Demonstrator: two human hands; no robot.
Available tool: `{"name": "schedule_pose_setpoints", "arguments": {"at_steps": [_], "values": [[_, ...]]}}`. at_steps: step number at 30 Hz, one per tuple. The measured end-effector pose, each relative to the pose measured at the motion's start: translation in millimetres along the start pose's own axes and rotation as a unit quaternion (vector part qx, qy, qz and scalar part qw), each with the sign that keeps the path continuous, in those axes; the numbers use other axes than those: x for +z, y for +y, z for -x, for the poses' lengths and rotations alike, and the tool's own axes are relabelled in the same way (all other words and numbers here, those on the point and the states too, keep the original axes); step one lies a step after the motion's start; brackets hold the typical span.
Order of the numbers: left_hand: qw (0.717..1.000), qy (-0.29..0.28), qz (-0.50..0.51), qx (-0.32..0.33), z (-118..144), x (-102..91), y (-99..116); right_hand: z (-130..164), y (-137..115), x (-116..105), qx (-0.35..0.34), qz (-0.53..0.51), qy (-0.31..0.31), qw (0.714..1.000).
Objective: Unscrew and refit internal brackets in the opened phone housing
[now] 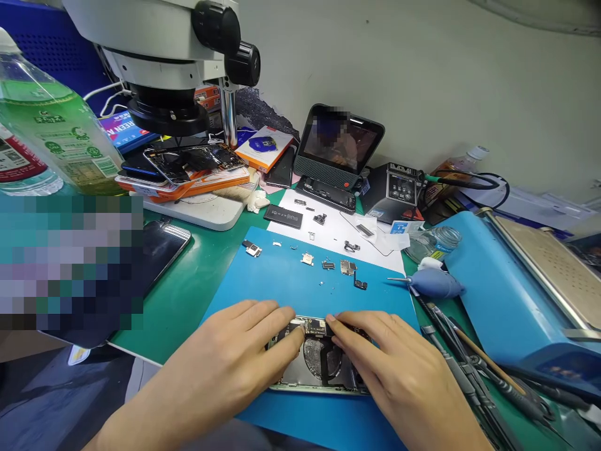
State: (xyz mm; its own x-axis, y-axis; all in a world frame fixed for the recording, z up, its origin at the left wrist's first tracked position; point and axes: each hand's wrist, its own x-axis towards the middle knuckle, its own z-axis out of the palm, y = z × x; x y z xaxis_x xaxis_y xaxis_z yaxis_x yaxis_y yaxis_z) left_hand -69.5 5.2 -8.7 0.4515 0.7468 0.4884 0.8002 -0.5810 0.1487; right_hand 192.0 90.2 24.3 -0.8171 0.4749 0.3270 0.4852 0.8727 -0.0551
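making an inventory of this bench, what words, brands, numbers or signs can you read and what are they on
"REEN A", partly hidden: blue box
Too small or blurred to read: green bottle labels; black battery print; blue-and-white packet; black control unit panel

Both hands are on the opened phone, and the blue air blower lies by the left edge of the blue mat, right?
Not quite: the head view shows the blue air blower by the blue mat's right edge. The left hand and right hand are indeed on the opened phone.
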Motion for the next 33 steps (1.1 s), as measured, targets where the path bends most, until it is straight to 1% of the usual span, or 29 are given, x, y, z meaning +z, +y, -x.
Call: {"name": "schedule_pose_setpoints", "arguments": {"at_steps": [7, 11, 15, 18, 21, 24, 27, 30, 33], "values": [[1.000, -0.003, -0.008, 0.001, 5, 1.3, 1, 0, -2, -2, -0.018, 0.037, -0.022, 0.999], [1.000, -0.011, -0.010, -0.002, 4, 2.6, 1, -1, -4, -1, 0.004, 0.011, -0.005, 1.000], [1.000, 0.005, 0.003, -0.012, 2, 3.0, 1, -1, -2, -3, 0.030, -0.035, 0.006, 0.999], [1.000, 0.010, 0.003, -0.012, 1, 1.7, 1, 10, 5, -8, 0.045, -0.064, 0.020, 0.997], [1.000, 0.008, 0.002, -0.014, 0, -0.4, 4, 32, 10, -11, 0.098, -0.066, 0.055, 0.992], [0.999, 0.037, 0.018, -0.016, -5, -1.2, 11, 54, 8, -9, 0.142, -0.054, 0.083, 0.985], [0.998, 0.042, 0.043, -0.007, -14, 1.8, 19, 67, 4, -5, 0.142, -0.057, 0.104, 0.983], [0.999, 0.025, 0.038, -0.022, -21, 8.0, 23, 72, 1, 0, 0.131, -0.089, 0.118, 0.980], [0.999, -0.003, 0.029, -0.029, -19, 12.9, 22, 72, 0, 1, 0.116, -0.120, 0.118, 0.979]]}}
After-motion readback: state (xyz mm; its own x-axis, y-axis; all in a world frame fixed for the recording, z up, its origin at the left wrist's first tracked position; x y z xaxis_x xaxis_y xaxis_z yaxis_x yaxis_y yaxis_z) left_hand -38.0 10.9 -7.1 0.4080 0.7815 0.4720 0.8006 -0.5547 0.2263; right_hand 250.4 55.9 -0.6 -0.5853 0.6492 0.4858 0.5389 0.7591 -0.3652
